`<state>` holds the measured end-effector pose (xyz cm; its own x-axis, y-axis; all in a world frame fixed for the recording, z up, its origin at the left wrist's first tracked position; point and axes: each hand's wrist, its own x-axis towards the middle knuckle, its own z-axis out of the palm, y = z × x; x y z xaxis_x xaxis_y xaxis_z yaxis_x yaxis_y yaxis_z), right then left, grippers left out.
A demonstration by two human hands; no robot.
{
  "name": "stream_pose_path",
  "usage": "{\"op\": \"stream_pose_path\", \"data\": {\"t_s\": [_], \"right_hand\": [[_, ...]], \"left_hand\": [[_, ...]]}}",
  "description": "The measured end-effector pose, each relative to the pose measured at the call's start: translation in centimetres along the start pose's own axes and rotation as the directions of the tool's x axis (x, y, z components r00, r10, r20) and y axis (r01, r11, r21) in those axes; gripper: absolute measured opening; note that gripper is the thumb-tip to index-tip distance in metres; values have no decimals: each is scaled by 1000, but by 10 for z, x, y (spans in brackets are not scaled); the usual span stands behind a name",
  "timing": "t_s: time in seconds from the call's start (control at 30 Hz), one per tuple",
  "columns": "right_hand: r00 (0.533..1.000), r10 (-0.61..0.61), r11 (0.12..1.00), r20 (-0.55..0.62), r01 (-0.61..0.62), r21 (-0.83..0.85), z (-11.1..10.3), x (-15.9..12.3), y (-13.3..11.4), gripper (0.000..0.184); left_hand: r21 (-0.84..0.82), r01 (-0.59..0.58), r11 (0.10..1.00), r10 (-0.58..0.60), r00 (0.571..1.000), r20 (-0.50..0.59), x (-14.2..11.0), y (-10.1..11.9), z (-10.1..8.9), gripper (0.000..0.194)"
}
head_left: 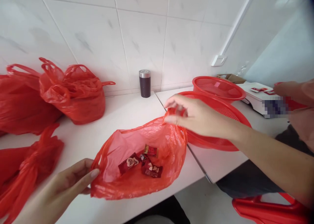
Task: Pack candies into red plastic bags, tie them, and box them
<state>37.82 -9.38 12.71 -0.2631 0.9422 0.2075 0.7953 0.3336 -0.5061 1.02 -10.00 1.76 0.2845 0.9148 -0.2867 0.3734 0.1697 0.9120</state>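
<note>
Head: two hands (76,178) (190,114); one held bag (117,186)

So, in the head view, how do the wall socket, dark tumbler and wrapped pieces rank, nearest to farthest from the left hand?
From the left hand:
1. Wrapped pieces, to its right, inside the open red bag.
2. Dark tumbler, farther back, near the tiled wall.
3. Wall socket, far to the right, up on that wall.

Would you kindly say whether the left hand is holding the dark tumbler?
No, the left hand grips the open red bag by its edge, while the dark tumbler stands near the wall.
</note>
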Motion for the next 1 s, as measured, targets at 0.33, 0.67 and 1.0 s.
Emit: {"op": "stream_pose_path", "data": {"t_s": [0.33,0.67,1.0], "right_hand": [[916,249,872,314,-71,-484,-1,-15,0,44],[962,194,907,193,-101,-408,-12,-2,-5,10],[886,303,927,352,-187,-326,-9,-23,-13,36]], "left_hand": [[-310,-125,943,-13,912,-410,-23,20,-15,34],[-358,-225,906,100,937,-335,-27,42,-10,32],[-377,-225,898,149,964,-221,-31,37,-12,26]]}}
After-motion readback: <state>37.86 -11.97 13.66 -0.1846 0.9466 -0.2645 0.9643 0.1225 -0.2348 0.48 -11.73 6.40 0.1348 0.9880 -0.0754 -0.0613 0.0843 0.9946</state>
